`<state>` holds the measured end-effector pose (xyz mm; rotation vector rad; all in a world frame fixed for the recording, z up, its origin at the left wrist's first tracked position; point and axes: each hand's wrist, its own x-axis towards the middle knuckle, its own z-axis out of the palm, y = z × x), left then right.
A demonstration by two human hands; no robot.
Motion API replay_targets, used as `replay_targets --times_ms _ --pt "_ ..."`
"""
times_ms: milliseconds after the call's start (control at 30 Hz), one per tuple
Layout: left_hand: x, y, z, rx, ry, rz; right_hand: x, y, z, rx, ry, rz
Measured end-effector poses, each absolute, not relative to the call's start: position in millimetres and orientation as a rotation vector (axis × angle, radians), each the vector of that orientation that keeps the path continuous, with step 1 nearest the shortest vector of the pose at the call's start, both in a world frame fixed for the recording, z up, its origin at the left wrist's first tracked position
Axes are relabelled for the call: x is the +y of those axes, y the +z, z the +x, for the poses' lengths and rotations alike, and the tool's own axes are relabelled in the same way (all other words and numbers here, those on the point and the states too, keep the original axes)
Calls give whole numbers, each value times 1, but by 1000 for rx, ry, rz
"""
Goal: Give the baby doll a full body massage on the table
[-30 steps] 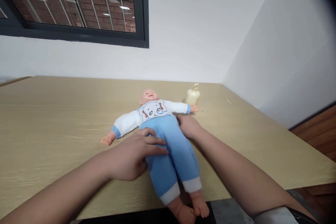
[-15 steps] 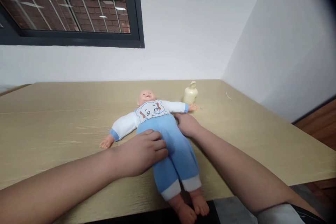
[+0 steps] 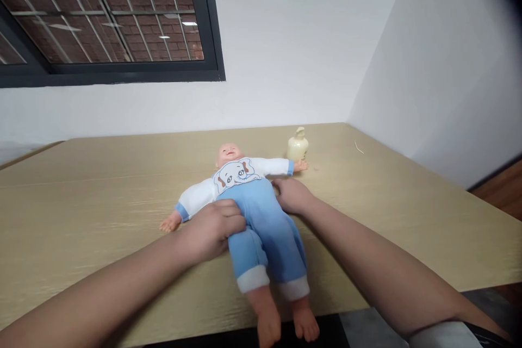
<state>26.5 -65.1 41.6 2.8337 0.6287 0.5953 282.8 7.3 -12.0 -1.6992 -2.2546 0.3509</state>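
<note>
A baby doll (image 3: pixel 261 204) lies on its back on the wooden table, head away from me, arms spread and feet over the near edge. It wears a white top with an elephant face (image 3: pixel 237 174) and blue trousers (image 3: pixel 263 212) with white cuffs. My left hand (image 3: pixel 214 228) is closed on the trousers at the hip and upper thigh on the left of the view; its fingertips are partly hidden. At the opposite side of the waist, my right hand (image 3: pixel 292 194) has its fingers curled against the trousers, the tips tucked out of sight.
A cream pump bottle (image 3: pixel 297 145) stands just behind the doll's hand on the right. Farther right, a thin pale strand (image 3: pixel 359 147) lies on the table (image 3: pixel 391 217). White walls border the back and right, with a dark-framed barred window (image 3: pixel 216 38) at upper left.
My left hand has drawn back leftward, from the front of the trousers to the hip, pulling the fabric. The doll's legs have spread apart and shifted left. My right hand stays at the waist.
</note>
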Motion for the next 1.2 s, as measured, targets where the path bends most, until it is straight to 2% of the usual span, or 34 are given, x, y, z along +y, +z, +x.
replay_targets --times_ms 233,433,567,700,1000,1200 --pt "-65 45 18 751 692 2545 5 -4 281 -2181 441 -1622" --pt "-69 43 14 977 813 2229 -19 20 276 -1923 229 -1274" --pt "-65 32 21 1044 1002 1817 -45 33 261 -2163 404 -865" --pt "-58 19 27 1056 1034 1478 -54 31 241 -2162 595 -960" --pt "-62 30 25 988 991 1901 -46 28 229 -1947 915 -1121" --pt "-63 26 26 1013 1037 1758 -49 23 223 -1833 867 -1042"
